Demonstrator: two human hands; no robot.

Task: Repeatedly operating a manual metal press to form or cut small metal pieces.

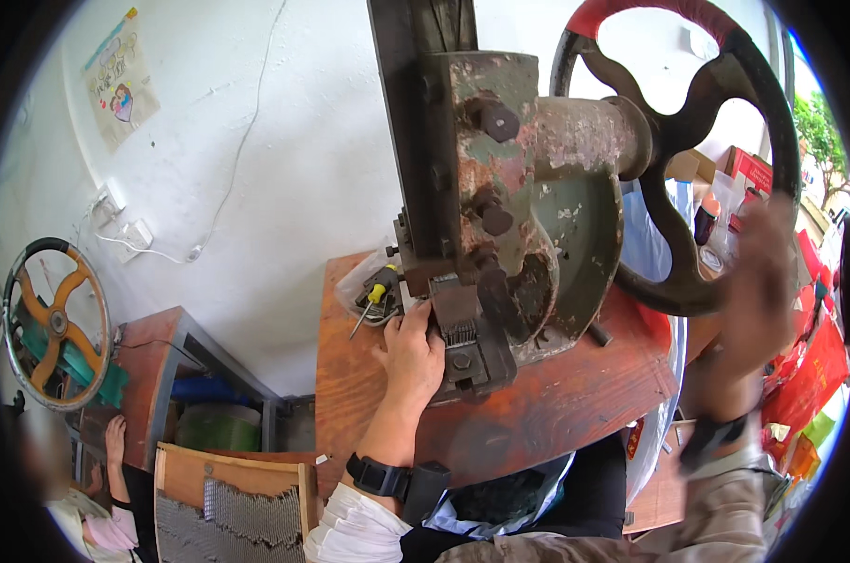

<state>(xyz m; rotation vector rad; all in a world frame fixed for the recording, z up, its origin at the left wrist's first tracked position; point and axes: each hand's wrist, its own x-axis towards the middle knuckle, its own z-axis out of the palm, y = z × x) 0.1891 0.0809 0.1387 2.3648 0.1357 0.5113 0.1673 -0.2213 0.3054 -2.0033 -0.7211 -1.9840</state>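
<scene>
A worn green and rust-coloured hand press (495, 89) stands in front of me. My left hand (412, 361) is at the left side of its dark metal die (486, 361). The fingers are bent, and their tips reach the edge of the ribbed block under the ram; whatever they pinch is too small or hidden. My right hand (763, 272), smeared by motion, is at the lower right rim of the press's large handwheel (674, 122). Whether its fingers wrap the rim does not show. The wheel's rim is black with a red section on top.
Behind my left hand, a clear tub (348, 278) holds a yellow-handled screwdriver (377, 293). The press sits on a wooden table (472, 441). Lower left, a wooden tray (308, 497) holds rows of metal pieces. Another person's hand (114, 439) rests near a second handwheel (59, 324). Red bags (810, 375) crowd the right.
</scene>
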